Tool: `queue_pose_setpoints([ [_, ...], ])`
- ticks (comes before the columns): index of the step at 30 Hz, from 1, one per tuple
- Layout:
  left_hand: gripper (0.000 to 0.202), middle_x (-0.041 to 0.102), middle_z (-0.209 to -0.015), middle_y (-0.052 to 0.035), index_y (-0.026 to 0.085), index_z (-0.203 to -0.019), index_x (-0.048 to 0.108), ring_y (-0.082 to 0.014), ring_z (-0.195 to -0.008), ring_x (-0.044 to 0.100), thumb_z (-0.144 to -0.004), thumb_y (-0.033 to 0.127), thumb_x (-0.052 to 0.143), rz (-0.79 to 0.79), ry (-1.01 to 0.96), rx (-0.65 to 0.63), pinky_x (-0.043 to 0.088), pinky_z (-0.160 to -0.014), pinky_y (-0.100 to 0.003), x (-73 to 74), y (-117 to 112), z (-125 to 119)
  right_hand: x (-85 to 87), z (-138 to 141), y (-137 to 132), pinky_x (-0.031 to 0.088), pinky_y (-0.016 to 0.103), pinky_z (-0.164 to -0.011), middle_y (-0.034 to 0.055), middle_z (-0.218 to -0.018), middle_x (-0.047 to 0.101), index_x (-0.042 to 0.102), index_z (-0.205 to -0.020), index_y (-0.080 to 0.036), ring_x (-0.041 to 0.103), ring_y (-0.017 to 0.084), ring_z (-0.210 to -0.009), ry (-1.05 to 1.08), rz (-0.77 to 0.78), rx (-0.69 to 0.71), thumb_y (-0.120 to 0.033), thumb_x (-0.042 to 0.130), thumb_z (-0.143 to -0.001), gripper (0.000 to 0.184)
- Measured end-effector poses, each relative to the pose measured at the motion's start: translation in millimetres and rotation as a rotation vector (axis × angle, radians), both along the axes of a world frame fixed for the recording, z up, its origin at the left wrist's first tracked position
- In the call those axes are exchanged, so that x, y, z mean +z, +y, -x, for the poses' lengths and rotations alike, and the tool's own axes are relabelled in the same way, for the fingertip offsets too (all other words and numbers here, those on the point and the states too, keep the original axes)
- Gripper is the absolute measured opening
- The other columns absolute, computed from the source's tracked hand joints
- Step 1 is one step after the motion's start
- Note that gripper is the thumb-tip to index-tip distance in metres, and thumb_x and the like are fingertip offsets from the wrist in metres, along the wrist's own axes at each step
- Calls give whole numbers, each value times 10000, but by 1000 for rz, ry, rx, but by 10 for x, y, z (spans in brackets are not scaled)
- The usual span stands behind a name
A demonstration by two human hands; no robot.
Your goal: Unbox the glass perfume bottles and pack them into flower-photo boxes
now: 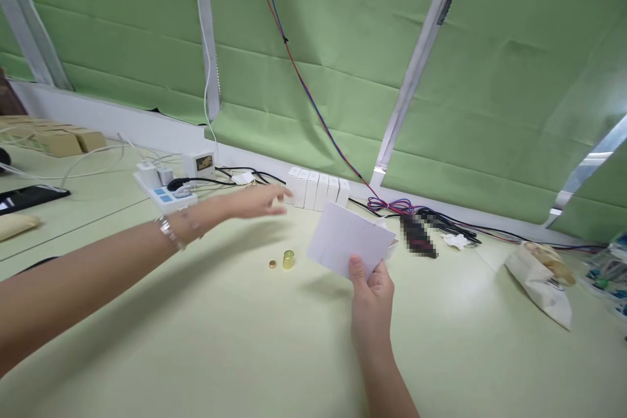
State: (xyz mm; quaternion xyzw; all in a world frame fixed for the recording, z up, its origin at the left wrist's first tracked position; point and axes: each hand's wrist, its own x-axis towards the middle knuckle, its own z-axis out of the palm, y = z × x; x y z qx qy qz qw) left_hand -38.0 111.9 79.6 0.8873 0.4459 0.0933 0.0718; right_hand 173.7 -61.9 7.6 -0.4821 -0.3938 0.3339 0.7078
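Green blinds [318,78] hang beyond the far edge of a pale desk [274,353] as a person's two bare hands work above it. The left hand [257,201], a bracelet [169,233] at its wrist, stretches toward the far edge, empty, its fingers loosely extended and parted; whether the fingertips touch anything cannot be told. The right hand [373,294] pinches a folded white card [347,238], thumb across the near face, over the middle of the desk. A pale pouch [536,284] lies toward the desk's right end. Slim white boxes [317,191] stand upright in a row along the far edge, beside the left fingertips. A power strip [169,198] sits near that edge, farther left. Mid-desk, a gold-coloured cap [289,260] stands just right of a smaller copper-coloured piece [272,264].
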Motion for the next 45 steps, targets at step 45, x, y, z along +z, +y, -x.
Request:
queue_pose_setpoints([
  [45,594,511,-1222,-92,210,-1253,452,-172,-870,571,-730,445,608,641,-337,-109,469,-725,-244,-314,-773,-48,-422,220,177,345,379,-823,32,-839,659,692,-808,-278,542,194,-842,-1167,-578,-262,-71,493,-845,289],
])
